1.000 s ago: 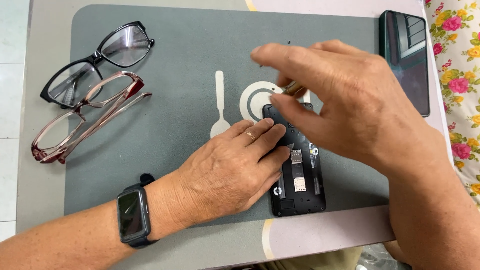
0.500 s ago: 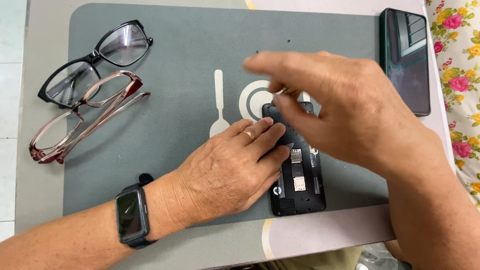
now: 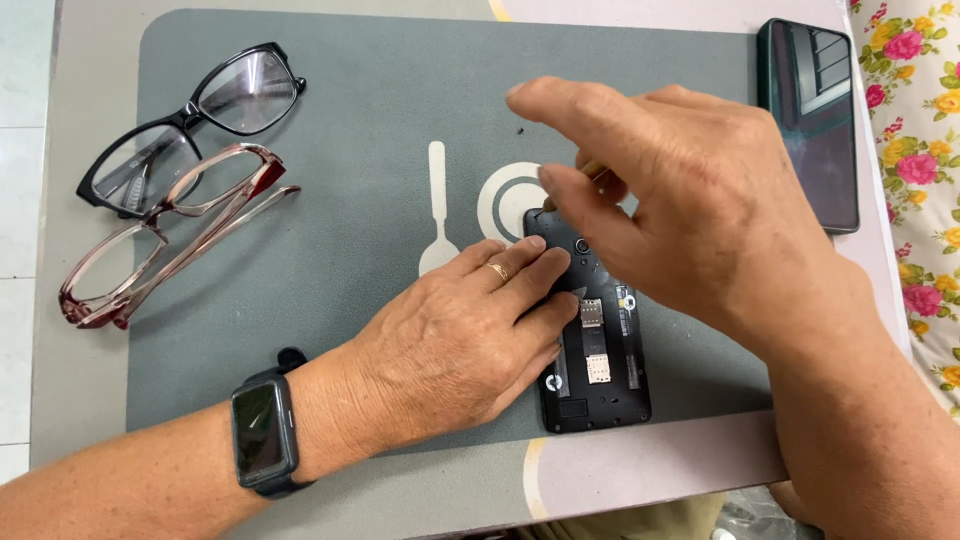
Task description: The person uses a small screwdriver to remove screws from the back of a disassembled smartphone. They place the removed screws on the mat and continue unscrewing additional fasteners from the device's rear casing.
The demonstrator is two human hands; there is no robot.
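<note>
Left hand (image 3: 455, 345) lies flat, fingers spread, pressing black opened phone with bare insides (image 3: 595, 345). Right hand (image 3: 690, 215) pinches thin yellowish tool (image 3: 592, 172) at phone top. Tool may slip, scratch small parts; phone may slide on grey mat (image 3: 350, 200).

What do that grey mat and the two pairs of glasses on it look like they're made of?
The grey mat looks like soft rubber or silicone: matte, no glare, rounded corners. The black glasses seem glossy opaque plastic, with highlights on the rims. The reddish glasses look like translucent plastic; the mat shows through the frame. Lens material cannot be told.
</note>
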